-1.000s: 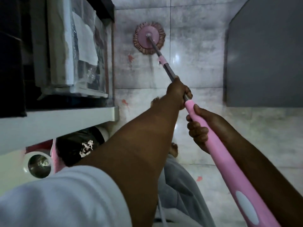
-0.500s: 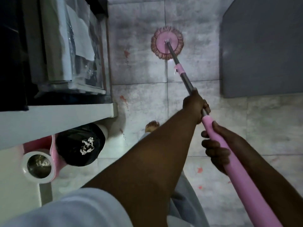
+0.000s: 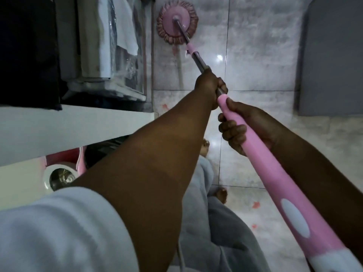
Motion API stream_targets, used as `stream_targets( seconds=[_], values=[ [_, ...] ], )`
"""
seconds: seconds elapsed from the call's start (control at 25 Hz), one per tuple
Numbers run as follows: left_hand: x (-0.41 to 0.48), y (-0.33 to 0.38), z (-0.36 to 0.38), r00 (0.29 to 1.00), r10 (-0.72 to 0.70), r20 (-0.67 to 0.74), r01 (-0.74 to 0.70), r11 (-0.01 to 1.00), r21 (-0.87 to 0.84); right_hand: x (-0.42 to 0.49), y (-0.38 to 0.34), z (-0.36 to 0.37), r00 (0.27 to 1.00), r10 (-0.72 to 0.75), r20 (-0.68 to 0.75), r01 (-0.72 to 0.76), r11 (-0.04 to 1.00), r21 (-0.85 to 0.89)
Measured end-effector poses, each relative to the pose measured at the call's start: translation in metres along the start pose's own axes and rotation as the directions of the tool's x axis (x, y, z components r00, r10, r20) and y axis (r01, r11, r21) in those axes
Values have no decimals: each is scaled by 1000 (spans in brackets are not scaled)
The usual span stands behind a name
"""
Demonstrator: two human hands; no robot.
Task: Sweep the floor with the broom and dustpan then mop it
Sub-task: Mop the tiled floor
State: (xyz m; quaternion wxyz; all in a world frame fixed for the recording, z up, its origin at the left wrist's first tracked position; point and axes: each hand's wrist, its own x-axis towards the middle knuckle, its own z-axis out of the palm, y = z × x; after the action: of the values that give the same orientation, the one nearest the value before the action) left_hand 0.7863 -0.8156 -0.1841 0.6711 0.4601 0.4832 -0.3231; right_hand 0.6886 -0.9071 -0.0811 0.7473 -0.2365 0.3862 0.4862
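Nearest the camera, at seven o'clock, a pale sleeve (image 3: 59, 232) covers the left upper arm, and grey trousers (image 3: 225, 232) fill the space at six o'clock. From five o'clock the mop's pink grip (image 3: 275, 183) runs up toward the centre, with a white oval patch on its top face. The right hand (image 3: 245, 126) grasps this grip close to its upper end, just right of centre: the fingers (image 3: 233, 132) curl round from the left side and the thumb lies along the top. Just beyond it, toward twelve o'clock, the left hand (image 3: 208, 85) is clenched round the metal shaft (image 3: 199, 61) where the shaft leaves the grip; the two hands are near each other but do not touch. Two bare feet stand on the tiled floor (image 3: 255, 65) below the hands, one foot (image 3: 204, 146) beside the left forearm and the other foot (image 3: 221, 195) at the trouser hem. Small red spots (image 3: 256, 204) mark the tiles at four o'clock. At eight o'clock a pink and white bucket (image 3: 59, 177) sits under a white ledge (image 3: 68, 130). Farthest off, at twelve o'clock, the round mop head (image 3: 176, 22) lies flat on the floor, close to the shelving on its left. A grey panel (image 3: 334, 55) occupies two o'clock.
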Motion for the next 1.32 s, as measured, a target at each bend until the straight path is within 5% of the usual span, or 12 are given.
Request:
stream_targets(
  seconds=[0.44,0.8,1.32],
  values=[
    [-90,-201,-53,997,-79,-26,78,997,-20,-77,192,-88,997,-13,-81,14,1000,19],
    [-164,-377,-16,964,-260,63,244,951,191,-190,329,-180,990,-46,-135,87,945,316],
    [-74,-206,-20,992,-25,123,13,995,95,-68,189,-115,992,-122,-15,123,986,114]
  ],
)
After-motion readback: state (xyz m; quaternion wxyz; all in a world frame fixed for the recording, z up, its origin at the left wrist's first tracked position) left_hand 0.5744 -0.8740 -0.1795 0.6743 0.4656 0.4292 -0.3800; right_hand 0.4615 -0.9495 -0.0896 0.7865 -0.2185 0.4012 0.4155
